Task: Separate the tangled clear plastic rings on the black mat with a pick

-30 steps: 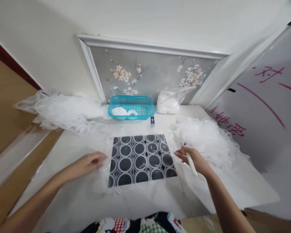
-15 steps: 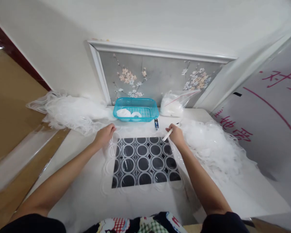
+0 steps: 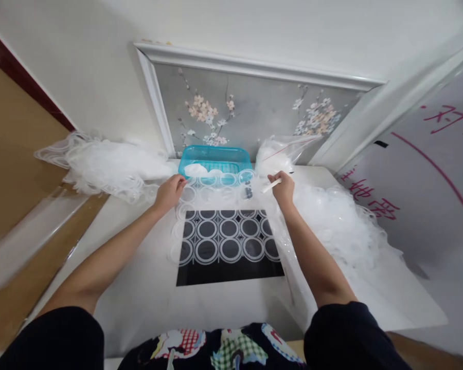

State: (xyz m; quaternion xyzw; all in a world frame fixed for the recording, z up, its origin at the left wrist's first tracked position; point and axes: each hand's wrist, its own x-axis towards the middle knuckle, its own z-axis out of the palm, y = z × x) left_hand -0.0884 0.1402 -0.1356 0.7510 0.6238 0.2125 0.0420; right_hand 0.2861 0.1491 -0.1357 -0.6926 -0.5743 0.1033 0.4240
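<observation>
A sheer sheet with white rings [image 3: 229,227] stretches between my hands, over part of a black rectangle [image 3: 231,272] on the white table. My left hand [image 3: 170,193] pinches the sheet's upper left edge. Near its upper right edge, my right hand [image 3: 282,188] is closed around a thin white stick [image 3: 272,186]; its fingers also seem to hold the sheet. The sheet's far part overlaps the front of a blue basket [image 3: 216,152] with white pieces in it. Behind the sheet, a small dark tool [image 3: 248,191] shows.
White ringed material is heaped at the left [image 3: 111,164] and at the right [image 3: 339,226]. A clear bag [image 3: 273,156] of white pieces stands right of the basket. Behind them a framed floral panel [image 3: 250,103] leans on the wall. A whiteboard with red writing is at the right.
Both hands have moved away from me, taking the ringed sheet up toward the basket. The near strip of the black rectangle is now uncovered, and rings overlap the basket's front.
</observation>
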